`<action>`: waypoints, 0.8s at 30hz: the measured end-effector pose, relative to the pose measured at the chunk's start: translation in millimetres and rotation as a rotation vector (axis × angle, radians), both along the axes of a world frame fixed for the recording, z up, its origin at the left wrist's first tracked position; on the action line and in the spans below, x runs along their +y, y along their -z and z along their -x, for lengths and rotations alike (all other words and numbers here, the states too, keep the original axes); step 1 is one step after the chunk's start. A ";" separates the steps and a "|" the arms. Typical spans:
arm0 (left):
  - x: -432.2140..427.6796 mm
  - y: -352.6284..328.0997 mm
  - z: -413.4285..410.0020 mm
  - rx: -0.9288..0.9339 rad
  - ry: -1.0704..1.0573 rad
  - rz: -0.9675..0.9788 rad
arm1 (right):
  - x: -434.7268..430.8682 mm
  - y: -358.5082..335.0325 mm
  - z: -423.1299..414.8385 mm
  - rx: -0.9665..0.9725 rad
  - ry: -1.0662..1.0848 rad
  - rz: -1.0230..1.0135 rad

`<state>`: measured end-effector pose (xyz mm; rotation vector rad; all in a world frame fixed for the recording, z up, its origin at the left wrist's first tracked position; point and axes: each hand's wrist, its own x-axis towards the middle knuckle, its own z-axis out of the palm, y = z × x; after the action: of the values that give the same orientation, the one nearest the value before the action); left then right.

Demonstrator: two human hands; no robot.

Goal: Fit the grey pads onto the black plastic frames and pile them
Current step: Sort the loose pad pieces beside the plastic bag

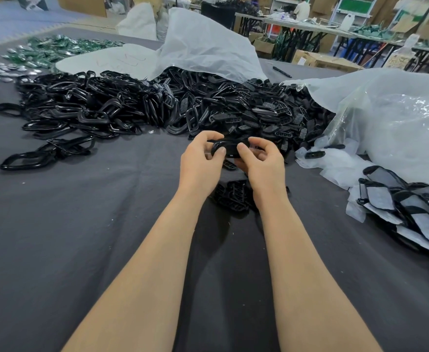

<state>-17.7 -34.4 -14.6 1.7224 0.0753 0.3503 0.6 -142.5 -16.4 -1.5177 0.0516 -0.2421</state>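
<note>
Both hands meet over the middle of the grey cloth table [81, 237]. My left hand [202, 161] and my right hand [261, 161] grip one black plastic frame [231, 148] between them, thumbs pressed on its top. Whether a pad sits in it is hidden by the fingers. Under my wrists lies a small pile of black pieces [233, 196]. A big heap of loose black frames [157, 105] stretches across the table behind my hands. Grey pads with black edges [411, 212] lie stacked at the right.
White plastic bags [399, 118] spill open at the right and back [208, 47]. Green parts [55, 49] and small silver pieces [17, 68] lie at the far left. A black pen [282, 71] rests beyond the heap. Work tables, boxes and a person stand in the background.
</note>
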 end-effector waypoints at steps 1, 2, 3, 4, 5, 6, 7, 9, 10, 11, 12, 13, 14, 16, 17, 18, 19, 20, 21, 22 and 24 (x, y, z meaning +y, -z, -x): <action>0.3 0.4 -0.1 0.002 -0.009 -0.004 | -0.5 -0.8 -0.2 0.014 -0.028 0.002; 0.4 0.9 -0.5 0.003 -0.016 -0.007 | -1.0 -1.3 -0.4 0.020 -0.045 0.009; 0.3 1.5 -1.1 0.005 -0.016 -0.008 | -2.0 -1.7 -0.5 0.020 -0.048 0.013; 0.4 2.2 -1.6 0.006 -0.015 -0.007 | -2.8 -1.7 -0.5 0.017 -0.045 0.012; 0.5 2.8 -2.0 0.006 -0.014 -0.014 | -3.4 -1.9 -0.4 0.016 -0.042 0.009; 0.7 3.1 -2.1 0.006 -0.016 -0.029 | -3.8 -1.4 -0.3 0.016 -0.044 0.009; 0.7 3.6 -2.3 0.008 -0.020 -0.051 | -4.2 -0.9 -0.1 0.018 -0.047 0.017; 1.0 4.6 -2.2 0.014 -0.043 -0.099 | -4.4 -0.4 0.2 0.028 -0.052 0.041; 1.0 5.2 -2.3 0.018 -0.062 -0.126 | -4.5 0.0 -0.2 0.038 -0.052 0.052; 0.7 5.9 -2.3 0.021 -0.081 -0.157 | -4.5 0.2 -0.5 0.048 -0.050 0.067; 0.1 6.4 -2.3 0.023 -0.103 -0.186 | -4.4 0.6 -0.9 0.050 -0.044 0.092; -0.4 6.9 -2.2 0.024 -0.126 -0.212 | -4.5 1.3 -1.1 0.043 -0.029 0.136; -0.5 6.9 -2.0 0.029 -0.148 -0.236 | -4.5 2.2 -1.4 0.027 -0.009 0.193; -0.1 8.0 -2.7 0.061 -0.168 -0.262 | -4.5 3.5 -0.9 -0.014 0.024 0.277; 0.5 8.9 -3.3 0.083 -0.164 -0.269 | -4.5 3.7 -0.7 -0.023 0.033 0.289; 0.6 9.0 -3.6 0.105 -0.152 -0.273 | -4.6 3.8 -0.6 -0.020 0.040 0.283; 0.4 9.2 -4.1 0.118 -0.136 -0.260 | -5.2 3.4 -0.6 -0.010 0.047 0.271; -0.2 8.6 -4.2 0.116 -0.112 -0.225 | -6.1 2.9 -0.4 0.002 0.051 0.263; -1.2 7.2 -3.5 0.109 -0.091 -0.179 | -7.2 2.0 -0.1 0.007 0.060 0.280; -1.8 7.2 -3.6 0.107 -0.075 -0.133 | -9.1 1.5 -0.8 0.005 0.077 0.329; -0.8 8.1 -5.0 0.121 -0.048 -0.049 | -15.5 -0.6 -2.1 -0.023 0.159 0.501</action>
<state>-12.6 -35.2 -22.7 1.7912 0.1981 0.2852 2.7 -157.9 -15.8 -2.0116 0.0987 -0.4220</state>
